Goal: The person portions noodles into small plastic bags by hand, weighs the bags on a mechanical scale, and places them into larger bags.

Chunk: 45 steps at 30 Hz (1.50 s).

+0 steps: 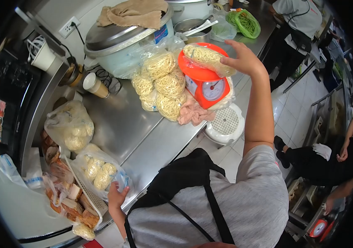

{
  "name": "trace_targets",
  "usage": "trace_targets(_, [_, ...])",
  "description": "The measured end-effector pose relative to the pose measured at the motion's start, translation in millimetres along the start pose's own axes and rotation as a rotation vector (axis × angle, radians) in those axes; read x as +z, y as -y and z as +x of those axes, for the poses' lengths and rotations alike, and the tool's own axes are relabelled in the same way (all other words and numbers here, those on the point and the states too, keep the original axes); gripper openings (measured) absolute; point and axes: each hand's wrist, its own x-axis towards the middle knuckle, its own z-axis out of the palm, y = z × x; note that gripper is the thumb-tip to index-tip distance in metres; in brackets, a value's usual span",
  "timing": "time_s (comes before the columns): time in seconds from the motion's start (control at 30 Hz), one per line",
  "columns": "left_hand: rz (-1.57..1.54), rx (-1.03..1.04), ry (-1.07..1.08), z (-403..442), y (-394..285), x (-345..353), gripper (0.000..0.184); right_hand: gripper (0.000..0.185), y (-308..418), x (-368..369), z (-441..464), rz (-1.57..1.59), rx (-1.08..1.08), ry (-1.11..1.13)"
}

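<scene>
"Left hand (117, 197), at the desk's (116, 124) front edge: what has it got?"

"It is at the clear bag of noodle bundles (102, 171), thumb apart and fingers partly bent. I can't tell whether it grips the plastic."

"And the right hand (246, 60)?"

"Open wide, with the thumb at the near end of the wrapped noodles (205, 57) and the other fingers spread clear of them. It isn't closed round anything."

"Now from the left, what's about?"

"A white basket (86, 188) of meat pieces (71, 202), then a full noodle bag (71, 126) just beyond the bag at the left hand. Farther right, a pile of bagged noodles (162, 84) lies in front of the big lidded pot (122, 43), with a pink cloth (195, 113) at the desk's front edge."

"Where are the wrapped noodles?"

"On the orange pan (197, 73) of the dial scale (213, 90), beside the pile and close to that front edge. They lie lengthwise across the pan: one end points to the pot side, the other out over the front edge, towards the right hand."
</scene>
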Motion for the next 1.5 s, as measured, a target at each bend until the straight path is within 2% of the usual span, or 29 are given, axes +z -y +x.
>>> trace_targets(0.07, [0.016, 0.052, -0.083, 3, -4, -5, 0.054, 0.067, -6, -3, -1, 0.009, 0.015, 0.011])
trace_targets(0.27, [-0.005, 0.127, -0.235, 7, -38, -18, 0.048, 0.071, -32, 3, 1, 0.069, -0.117, -0.101])
trace_targets(0.37, [-0.049, 0.200, -0.271, 10, -62, -16, 0.046, 0.071, -24, 4, 5, 0.113, -0.167, 0.006])
trace_targets(0.57, [-0.086, 0.303, -0.272, 13, -111, -1, 0.040, 0.077, 6, 20, 11, 0.042, -0.199, 0.247])
trace_targets(0.6, [-0.100, 0.331, -0.279, 15, -117, 2, 0.039, 0.075, 12, 20, 11, -0.045, -0.189, 0.303])
trace_targets(0.7, [-0.187, 0.349, -0.254, 14, -141, 12, 0.036, 0.071, 9, 41, 23, 0.014, -0.179, 0.200])
trace_targets(0.8, [-0.305, 0.423, -0.223, 17, -156, 22, 0.034, 0.065, 12, 33, 20, 0.158, -0.254, 0.094])
trace_targets(0.83, [-0.359, 0.436, -0.209, 18, -160, 26, 0.034, 0.064, 12, 34, 19, 0.271, -0.349, 0.090])
trace_targets(0.9, [-0.664, 0.423, -0.062, 23, -166, 40, 0.031, 0.061, 18, 40, 13, 0.511, -0.538, 0.101])
trace_targets(0.93, [-0.815, 0.437, 0.020, 24, -173, 45, 0.030, 0.062, 27, 46, 5, 0.691, -0.554, 0.189])
trace_targets(1.0, [-1.017, 0.549, 0.206, 25, -190, 46, 0.044, 0.062, 51, 60, -19, 1.054, -0.573, 0.395])
trace_targets(1.03, [-1.131, 0.540, 0.270, 26, -200, 44, 0.044, 0.064, 63, 66, -33, 1.126, -0.499, 0.524])
trace_targets(1.1, [-1.331, 0.493, 0.352, 31, -206, 43, 0.047, 0.063, 73, 106, -52, 1.111, -0.588, 0.577])
trace_targets(1.17, [-1.501, 0.415, 0.406, 38, -199, 48, 0.053, 0.069, 88, 127, -68, 0.905, -0.700, 0.651])
trace_targets(1.2, [-1.559, 0.488, 0.348, 36, -196, 49, 0.051, 0.068, 96, 137, -77, 0.884, -0.730, 0.678])
trace_targets(1.3, [-1.436, 0.144, 0.162, 31, -181, 41, 0.054, 0.062, 117, 153, -95, 0.799, -0.764, 0.777])
trace_targets(1.4, [-1.464, 0.072, 0.141, 30, -165, 30, 0.048, 0.060, 129, 190, -108, 0.954, -0.729, 0.838])
trace_targets(1.5, [-1.495, 0.091, 0.045, 34, -154, 23, 0.043, 0.061, 143, 201, -109, 1.049, -0.616, 0.964])
